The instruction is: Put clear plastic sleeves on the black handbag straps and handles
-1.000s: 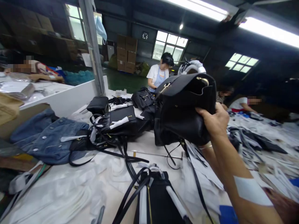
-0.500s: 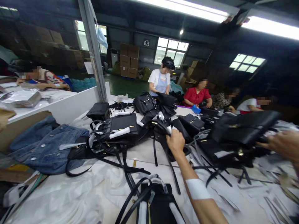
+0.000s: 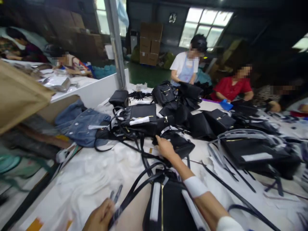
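My left hand (image 3: 99,214) is low at the left, fingers closed round a thin black bag strap (image 3: 126,200); a blurred dark strip sticks up from the fingers. That strap runs to a black bag (image 3: 174,205) in front of me, with a gold zip and white wrapping along its sides. My right hand (image 3: 166,148), with a white band on the forearm, reaches to the middle of the table. Its fingers are curled at the near left edge of a small black bag (image 3: 180,146); the fingertips are partly hidden.
More black bags (image 3: 141,112) lie across the table, and a wrapped one (image 3: 255,150) lies at the right. A denim garment (image 3: 81,125) is at the left beside a metal post (image 3: 116,48). Co-workers, one in a blue apron (image 3: 187,71), are at the far side.
My right hand has moved left and lowered the small black bag onto the table. My left hand has come into view. Another hand at the right has gone, and the raised bag there lies flat.
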The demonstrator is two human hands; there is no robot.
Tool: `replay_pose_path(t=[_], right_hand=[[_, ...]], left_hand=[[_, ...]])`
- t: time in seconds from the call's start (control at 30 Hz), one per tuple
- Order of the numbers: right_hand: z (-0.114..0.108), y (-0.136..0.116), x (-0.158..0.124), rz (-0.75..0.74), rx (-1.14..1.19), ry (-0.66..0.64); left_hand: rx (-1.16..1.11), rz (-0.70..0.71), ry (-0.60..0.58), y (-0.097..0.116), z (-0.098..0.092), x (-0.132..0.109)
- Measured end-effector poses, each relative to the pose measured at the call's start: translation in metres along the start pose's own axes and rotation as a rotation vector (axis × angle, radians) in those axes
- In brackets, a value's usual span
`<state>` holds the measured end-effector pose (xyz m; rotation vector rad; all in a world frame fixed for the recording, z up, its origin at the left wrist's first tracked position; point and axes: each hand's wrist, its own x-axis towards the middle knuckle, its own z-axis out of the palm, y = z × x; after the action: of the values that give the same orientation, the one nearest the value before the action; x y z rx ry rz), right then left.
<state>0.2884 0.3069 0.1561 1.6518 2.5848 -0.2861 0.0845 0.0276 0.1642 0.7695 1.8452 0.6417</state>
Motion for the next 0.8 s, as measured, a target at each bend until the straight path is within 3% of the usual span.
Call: replay_pose_path(t=[0.07,0.1,0.13,0.23,0.27,0.3,0.43,0.5,0.63,0.8], right_hand=[[-0.003,-0.009,-0.036,-0.103,0.251,0.177],[0.0,-0.015,-0.057,-0.073,0.402,0.148],[0.004,-0.022,-0.079,-0.046,0.574,0.024],[0.029,-0.056,-0.147,0.014,1.139,-0.641],[0.039,-0.071,-0.166,0.053,1.313,-0.756],[0.049,-0.086,-0.181,0.113,1.487,-0.784],[0.076,-0.132,-0.205,0.422,2.114,-0.636],[0.077,-0.142,-0.206,0.516,2.271,-0.564],[0.06,-0.145,-0.215,0.445,2.185,-0.345],[0.048,-0.149,-0.235,0.405,1.898,-0.01]], left_hand=[[-0.01,0.051,-0.032,-0.01,-0.004,-0.001],[-0.023,0.105,-0.044,-0.015,-0.006,-0.002],[-0.028,0.131,-0.053,-0.019,-0.007,-0.004],[-0.028,0.174,-0.072,-0.024,-0.007,-0.012],[-0.024,0.184,-0.077,-0.024,-0.006,-0.015],[-0.018,0.197,-0.082,-0.024,-0.005,-0.019],[-0.004,0.232,-0.106,-0.027,-0.004,-0.036],[-0.015,0.22,-0.117,-0.029,-0.006,-0.043],[-0.075,0.21,-0.165,-0.023,-0.012,-0.054],[-0.023,0.349,-0.266,-0.001,-0.006,-0.058]])
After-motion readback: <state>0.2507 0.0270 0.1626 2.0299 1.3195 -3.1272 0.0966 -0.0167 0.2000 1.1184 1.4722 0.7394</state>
